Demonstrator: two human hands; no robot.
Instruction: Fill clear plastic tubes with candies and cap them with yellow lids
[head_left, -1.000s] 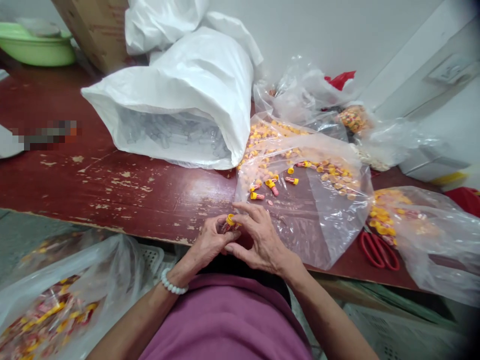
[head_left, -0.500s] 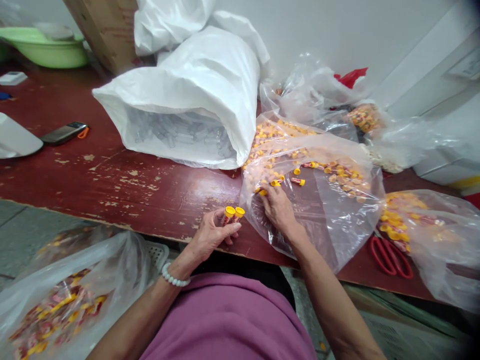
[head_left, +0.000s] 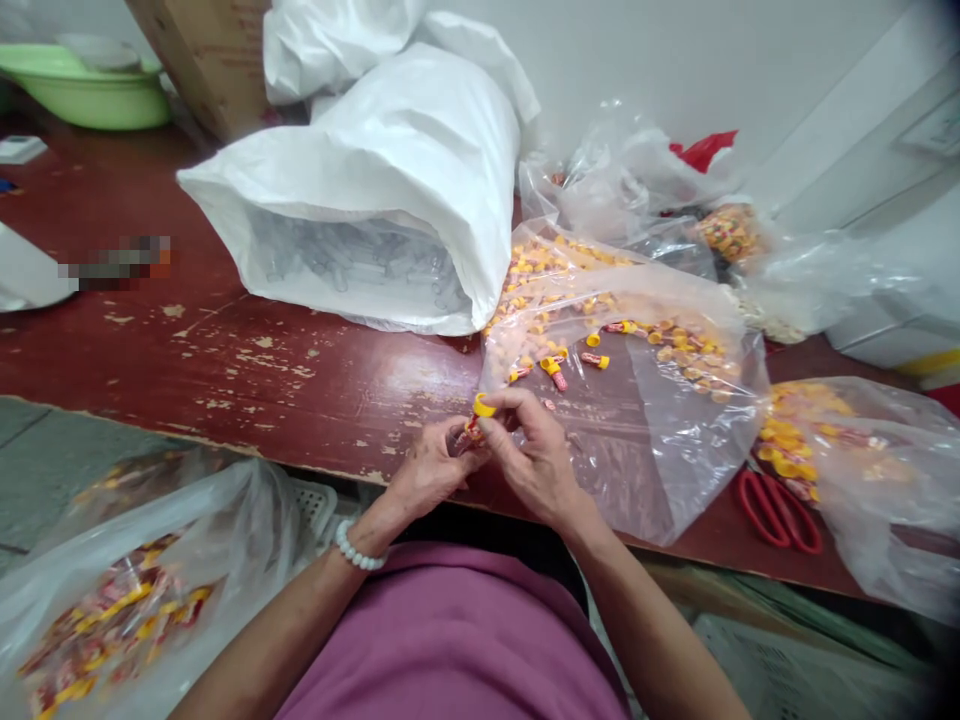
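My left hand [head_left: 429,464] is closed around small red-and-white printed tubes [head_left: 471,431] with yellow ends, mostly hidden by the fingers. My right hand [head_left: 538,452] meets it, pinching a yellow-ended tube [head_left: 483,405] between thumb and fingers just above the others. Just beyond the hands, a clear plastic bag [head_left: 682,440] lies flat with its mouth towards me. More yellow-ended tubes are spread over it and heaped inside, among them a loose tube [head_left: 595,360].
A white sack [head_left: 420,140] of clear tubes lies open behind my hands. Red scissors [head_left: 780,512] and another bag of tubes [head_left: 787,455] are at the right. Below the table's left edge hangs a plastic bag [head_left: 247,540] of finished-looking tubes. A green basin [head_left: 97,95] stands far left.
My right hand has come from the clear bag leftward to my left hand, bringing a yellow-ended tube. The tubes in my left hand are now partly covered.
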